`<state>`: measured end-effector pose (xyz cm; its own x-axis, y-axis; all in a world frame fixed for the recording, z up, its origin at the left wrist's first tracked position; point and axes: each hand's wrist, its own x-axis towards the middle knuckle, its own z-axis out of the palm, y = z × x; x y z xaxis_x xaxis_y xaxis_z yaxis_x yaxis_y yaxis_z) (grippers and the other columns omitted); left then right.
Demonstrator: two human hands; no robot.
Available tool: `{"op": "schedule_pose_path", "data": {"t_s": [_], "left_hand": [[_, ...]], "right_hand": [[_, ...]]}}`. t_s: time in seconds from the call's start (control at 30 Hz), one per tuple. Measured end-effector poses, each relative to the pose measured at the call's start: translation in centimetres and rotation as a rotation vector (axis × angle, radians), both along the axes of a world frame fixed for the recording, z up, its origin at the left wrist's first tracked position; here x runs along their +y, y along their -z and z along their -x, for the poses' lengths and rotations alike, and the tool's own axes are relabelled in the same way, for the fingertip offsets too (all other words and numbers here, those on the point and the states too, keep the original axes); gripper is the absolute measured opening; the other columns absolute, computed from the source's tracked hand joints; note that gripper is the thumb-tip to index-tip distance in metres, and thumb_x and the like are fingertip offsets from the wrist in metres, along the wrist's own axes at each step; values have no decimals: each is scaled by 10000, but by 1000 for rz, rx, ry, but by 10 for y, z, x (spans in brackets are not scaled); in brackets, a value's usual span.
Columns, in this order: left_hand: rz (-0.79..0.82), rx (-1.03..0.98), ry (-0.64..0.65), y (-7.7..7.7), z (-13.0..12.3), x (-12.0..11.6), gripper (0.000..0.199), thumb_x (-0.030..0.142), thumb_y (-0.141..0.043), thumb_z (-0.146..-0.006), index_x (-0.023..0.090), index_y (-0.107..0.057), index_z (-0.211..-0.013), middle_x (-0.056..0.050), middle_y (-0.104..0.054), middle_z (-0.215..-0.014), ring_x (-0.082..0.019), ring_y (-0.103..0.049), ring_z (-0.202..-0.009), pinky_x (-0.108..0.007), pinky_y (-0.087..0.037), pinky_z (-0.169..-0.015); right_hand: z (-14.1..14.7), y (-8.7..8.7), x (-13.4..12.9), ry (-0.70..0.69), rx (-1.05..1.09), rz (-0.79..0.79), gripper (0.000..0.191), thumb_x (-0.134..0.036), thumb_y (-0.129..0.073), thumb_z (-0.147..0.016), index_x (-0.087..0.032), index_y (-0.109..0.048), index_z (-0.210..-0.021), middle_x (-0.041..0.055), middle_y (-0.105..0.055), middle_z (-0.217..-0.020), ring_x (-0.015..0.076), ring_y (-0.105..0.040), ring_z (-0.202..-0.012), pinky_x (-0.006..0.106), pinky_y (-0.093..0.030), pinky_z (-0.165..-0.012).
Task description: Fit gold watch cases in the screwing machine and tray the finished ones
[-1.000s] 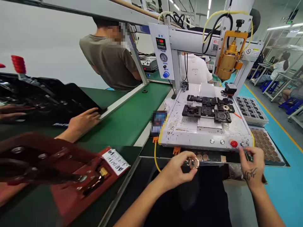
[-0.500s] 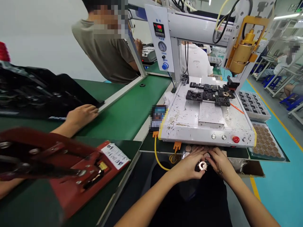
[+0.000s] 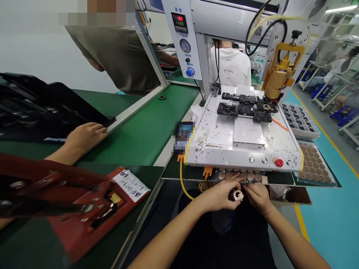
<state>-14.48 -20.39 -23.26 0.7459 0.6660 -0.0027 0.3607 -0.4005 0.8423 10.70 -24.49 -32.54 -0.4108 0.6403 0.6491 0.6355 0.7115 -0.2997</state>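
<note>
Left fingers (image 3: 233,183): mine pinch the rose-gold watch case (image 3: 238,195) by its rim.
Disc sheet (image 3: 250,177): just beyond my right fingers (image 3: 249,189); their grip I cannot tell.
Rim pinch: best light, face uncovered.

Left hand (image 3: 226,196): pinches a small coppery ring-shaped part (image 3: 238,195), its round face toward the camera.
Right hand (image 3: 258,196): just beside it, near a strip of round brown discs (image 3: 250,177).
White machine (image 3: 209,140): ahead, bearing black fixture blocks (image 3: 246,108), a gold cylinder (image 3: 276,84) at right.
Green bench (image 3: 146,127): to the left, a co-worker's hand (image 3: 86,136) by a black panel (image 3: 67,104).
Red clamp (image 3: 81,215): lower left, with a handwritten label (image 3: 131,185).
</note>
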Motion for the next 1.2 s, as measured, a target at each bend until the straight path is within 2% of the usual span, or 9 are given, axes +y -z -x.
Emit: {"op": "schedule_pose_path", "data": {"t_s": [0.17,0.33,0.53,0.63,0.73,0.8,0.87,1.0,1.2], "left_hand": [[-4,-29,-67,2,-1,-4,349,145,-807,-782,235,-725,-1109,-128,-613,-1609,-345,-513,-1542,-506,-378,-1283],[-52,-79,-182,10,-15,-5,329,128,-810,-768,222,-715,-1068,-149,-665,-1543,-365,-573,-1482,-512,-428,-1244],[-81,-139,-318,6,-32,-8,233,121,-756,-824,209,-691,-1029,-156,-722,-1397,-369,-593,-1420,-523,-448,-1209],[-42,-167,-368,-1,-29,-21,304,165,-757,-851,207,-682,-1143,-112,-774,-1217,-326,-724,-1189,-486,-557,-1081],[268,-375,-416,-10,-24,-37,368,250,-780,-890,203,-640,-1227,-68,-784,-1062,-253,-785,-952,-399,-642,-880],[582,-596,-457,-17,-21,-47,439,281,-854,-862,198,-626,-1228,-83,-786,-1101,-256,-807,-967,-391,-654,-874],[788,-737,-494,-25,-18,-54,505,280,-930,-819,192,-638,-1222,-106,-793,-1150,-280,-820,-1019,-417,-648,-941],[939,-811,-545,-39,-12,-63,636,240,-1007,-746,181,-696,-1297,-133,-821,-1196,-311,-806,-1131,-441,-613,-1062],[1013,-914,-591,-56,-7,-72,505,412,-868,-928,149,-762,-1346,-172,-831,-1225,-350,-773,-1220,-519,-567,-1155]], "right_hand": [[-1,-9,-35,-29,88,83,220,-165,-620,-1049,-266,-808,-1106,74,-816,-881,199,-708,-653,331,-549,-584],[-4,-38,-51,166,310,293,159,-232,-608,-1074,-228,-761,-1030,111,-810,-1006,265,-789,-918,389,-654,-806],[-9,-81,-46,336,559,556,210,-387,-658,-1073,-198,-749,-1088,53,-764,-831,204,-735,-678,302,-628,-618],[-7,-96,-44,343,624,617,289,-446,-673,-1057,-195,-775,-1154,44,-757,-804,186,-702,-625,302,-615,-595],[2,-112,-41,287,747,739,335,-499,-741,-1001,-196,-794,-1134,34,-744,-782,165,-661,-575,301,-590,-559],[9,-123,-38,224,865,852,351,-524,-808,-940,-194,-791,-1060,31,-735,-779,150,-636,-552,292,-569,-524],[15,-132,-35,167,953,938,360,-532,-859,-890,-194,-766,-973,15,-714,-746,137,-612,-527,278,-547,-488],[22,-137,-31,100,999,1023,355,-520,-888,-866,-200,-745,-921,-27,-651,-641,133,-588,-498,273,-531,-476],[18,-128,-37,43,1005,1083,287,-471,-835,-946,-204,-733,-968,-29,-645,-644,127,-573,-511,264,-506,-498]]}}
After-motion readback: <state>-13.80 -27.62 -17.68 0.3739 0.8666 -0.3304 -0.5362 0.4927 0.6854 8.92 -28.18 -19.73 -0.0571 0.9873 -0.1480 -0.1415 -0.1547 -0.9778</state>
